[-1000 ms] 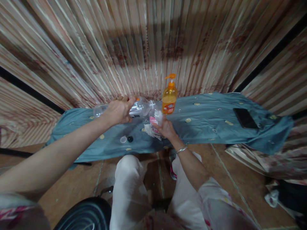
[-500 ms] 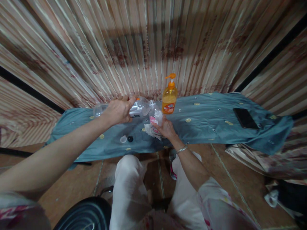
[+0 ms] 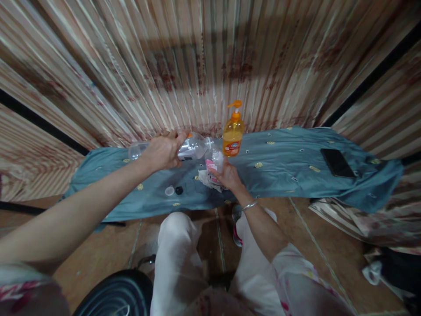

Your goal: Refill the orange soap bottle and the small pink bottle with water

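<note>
So a blue cloth (image 3: 279, 162) is spread along the striped wall. Above it, a clear bottle (image 3: 194, 148) is gripped sideways by the left hand (image 3: 161, 152) — mouth over a small pink-labelled container (image 3: 213, 163), clasped by the right hand (image 3: 228, 177).

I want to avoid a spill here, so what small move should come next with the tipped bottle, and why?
Probably tip the clear bottle a little further. The left hand holds it nearly level, its open mouth right above the small container in the right hand.

clear glossy plastic bottle (image 3: 192, 148), matt cloth (image 3: 279, 169)
</note>
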The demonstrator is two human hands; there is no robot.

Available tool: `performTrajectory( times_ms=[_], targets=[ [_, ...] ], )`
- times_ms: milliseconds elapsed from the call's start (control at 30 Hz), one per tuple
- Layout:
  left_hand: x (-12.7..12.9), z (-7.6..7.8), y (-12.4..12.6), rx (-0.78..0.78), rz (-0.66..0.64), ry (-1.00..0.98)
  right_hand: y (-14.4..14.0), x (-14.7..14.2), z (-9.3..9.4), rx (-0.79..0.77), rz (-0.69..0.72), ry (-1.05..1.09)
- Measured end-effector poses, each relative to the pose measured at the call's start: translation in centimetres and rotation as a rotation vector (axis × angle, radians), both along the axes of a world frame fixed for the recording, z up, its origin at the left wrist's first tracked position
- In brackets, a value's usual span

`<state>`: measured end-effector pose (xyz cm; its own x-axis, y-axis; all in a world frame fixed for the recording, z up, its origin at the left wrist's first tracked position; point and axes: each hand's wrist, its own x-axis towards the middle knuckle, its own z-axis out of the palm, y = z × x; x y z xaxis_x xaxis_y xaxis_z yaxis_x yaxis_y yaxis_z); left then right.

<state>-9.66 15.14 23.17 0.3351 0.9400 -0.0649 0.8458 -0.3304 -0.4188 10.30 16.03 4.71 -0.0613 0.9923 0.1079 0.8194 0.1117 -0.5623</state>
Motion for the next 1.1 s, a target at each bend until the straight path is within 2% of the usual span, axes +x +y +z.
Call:
performTrajectory(
  times_ms=[367,667,1100],
  targets=[
    [-0.34,-0.37,0.20,0.023,-0.018,-0.002,0.16,0.01,-0.57,0.041,-0.009,-0.021],
    [-0.17,-0.22,0.14,0.012,-0.004,-0.002,-0.11,-0.01,0.35,-0.007,-0.002,-0.013],
    [-0.19,-0.29,0.20,0.017,-0.011,-0.007,0.00,0.07,0.03,0.013,0.000,0.005]
  ],
)
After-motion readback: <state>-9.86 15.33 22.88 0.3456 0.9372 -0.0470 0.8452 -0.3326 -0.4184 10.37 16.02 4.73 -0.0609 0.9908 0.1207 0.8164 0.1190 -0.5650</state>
